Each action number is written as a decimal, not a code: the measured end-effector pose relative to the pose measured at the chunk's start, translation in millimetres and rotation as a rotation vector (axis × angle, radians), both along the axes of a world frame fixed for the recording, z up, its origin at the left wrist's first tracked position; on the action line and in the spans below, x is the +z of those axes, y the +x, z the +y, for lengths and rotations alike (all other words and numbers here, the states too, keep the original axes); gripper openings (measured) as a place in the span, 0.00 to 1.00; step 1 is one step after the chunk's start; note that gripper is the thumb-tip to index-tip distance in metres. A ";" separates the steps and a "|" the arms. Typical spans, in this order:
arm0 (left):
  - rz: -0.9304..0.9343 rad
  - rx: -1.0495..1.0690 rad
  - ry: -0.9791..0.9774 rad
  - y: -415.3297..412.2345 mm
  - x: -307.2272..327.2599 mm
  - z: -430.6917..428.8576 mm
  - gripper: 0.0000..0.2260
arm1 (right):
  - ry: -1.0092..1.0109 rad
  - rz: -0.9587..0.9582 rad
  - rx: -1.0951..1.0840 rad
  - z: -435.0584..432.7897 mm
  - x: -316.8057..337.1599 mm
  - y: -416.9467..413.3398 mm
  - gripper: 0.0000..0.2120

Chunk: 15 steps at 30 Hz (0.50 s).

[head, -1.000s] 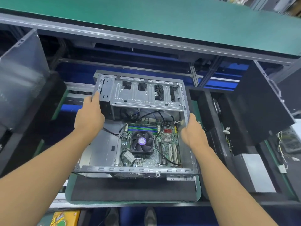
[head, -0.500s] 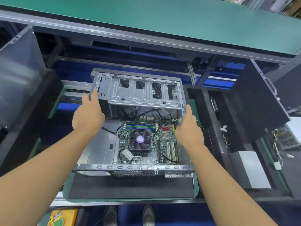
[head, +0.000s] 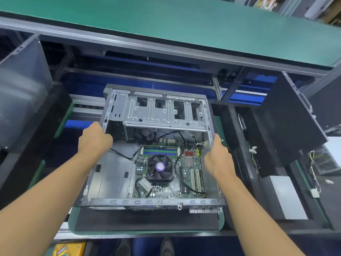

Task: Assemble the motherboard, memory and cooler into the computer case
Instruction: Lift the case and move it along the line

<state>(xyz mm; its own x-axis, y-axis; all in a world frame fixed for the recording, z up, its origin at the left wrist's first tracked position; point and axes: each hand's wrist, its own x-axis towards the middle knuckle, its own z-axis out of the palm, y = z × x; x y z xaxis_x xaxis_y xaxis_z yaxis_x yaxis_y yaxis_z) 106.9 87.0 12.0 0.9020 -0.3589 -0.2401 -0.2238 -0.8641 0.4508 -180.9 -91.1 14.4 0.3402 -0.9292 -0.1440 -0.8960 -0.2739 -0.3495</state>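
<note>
— Where is the case?
— The open grey sheet-metal computer case [head: 164, 115] lies on the black, green-edged mat [head: 147, 223], leaving the mat's near edge uncovered. Inside sit the green motherboard [head: 190, 182], the black round-fan cooler [head: 160, 168] and the green-and-blue memory strips [head: 160, 150].
— And the hands?
— The left hand [head: 94, 141] curls round the case's left wall rim. The right hand [head: 217, 159] grips the right wall rim, thumb upward.

even overhead light, bright on the green shelf [head: 184, 28]; the bays beneath sit in shadow. wide-angle bending at the edges, corners soft, slight blur throughout.
</note>
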 end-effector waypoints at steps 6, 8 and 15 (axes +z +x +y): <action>-0.008 -0.051 -0.017 -17.1 5.5 3.0 0.06 | 0.024 -0.055 -0.038 9.3 8.9 -21.9 0.34; -0.014 -0.060 -0.032 -21.4 9.6 -0.9 0.06 | 0.029 -0.078 -0.062 10.6 12.2 -28.8 0.34; 0.038 -0.073 0.008 -29.7 8.5 -15.2 0.05 | 0.073 -0.043 -0.078 11.2 17.8 -40.6 0.35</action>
<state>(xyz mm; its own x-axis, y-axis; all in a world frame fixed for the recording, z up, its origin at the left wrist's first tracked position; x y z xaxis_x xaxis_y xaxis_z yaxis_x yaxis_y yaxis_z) 77.3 71.8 20.5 0.8638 -0.4208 -0.2771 -0.2686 -0.8500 0.4532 -221.5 -79.9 32.2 0.2744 -0.9408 -0.1991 -0.8975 -0.1762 -0.4043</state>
